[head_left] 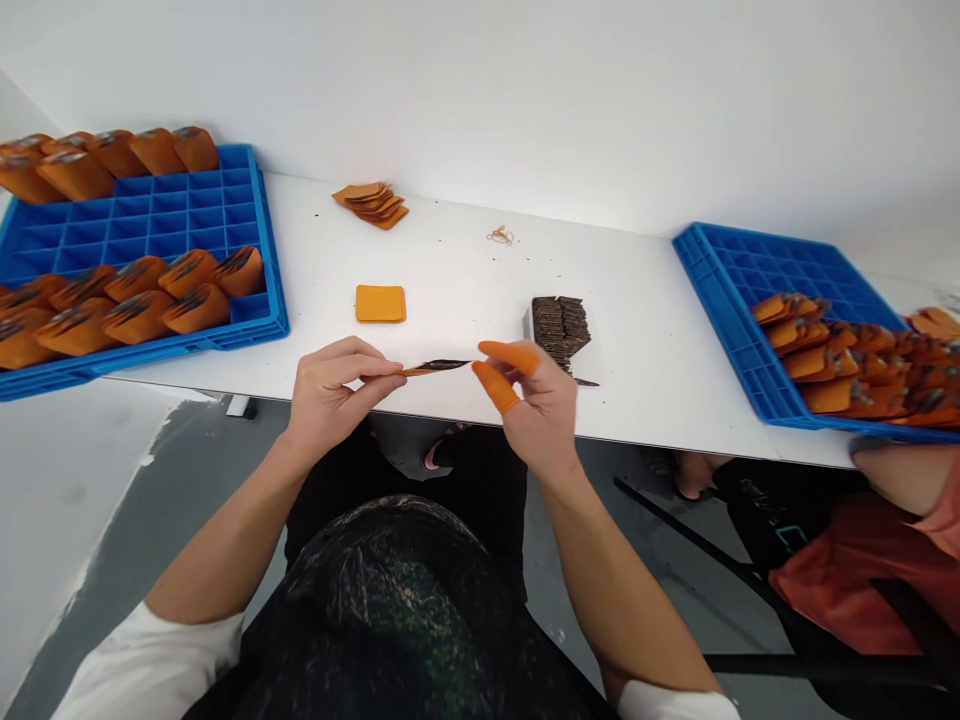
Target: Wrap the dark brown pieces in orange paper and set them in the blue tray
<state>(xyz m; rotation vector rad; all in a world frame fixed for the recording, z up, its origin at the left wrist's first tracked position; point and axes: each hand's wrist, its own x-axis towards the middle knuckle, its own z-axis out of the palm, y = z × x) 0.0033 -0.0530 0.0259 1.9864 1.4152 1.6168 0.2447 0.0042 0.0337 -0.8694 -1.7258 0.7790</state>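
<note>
Orange flat packet point(417, 372), perhaps paper, is pinched by the left hand point(334, 390).

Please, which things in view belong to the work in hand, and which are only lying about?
Seems part of the work:
orange packet, in left hand
dark strips
orange stack
fanned orange pile
left blue tray
right blue tray

Probably just lying about:
tan loops
dark specks

readable text: none | co-worker's black garment point(814, 500): pale and teal markings point(790, 538), illegible
</note>
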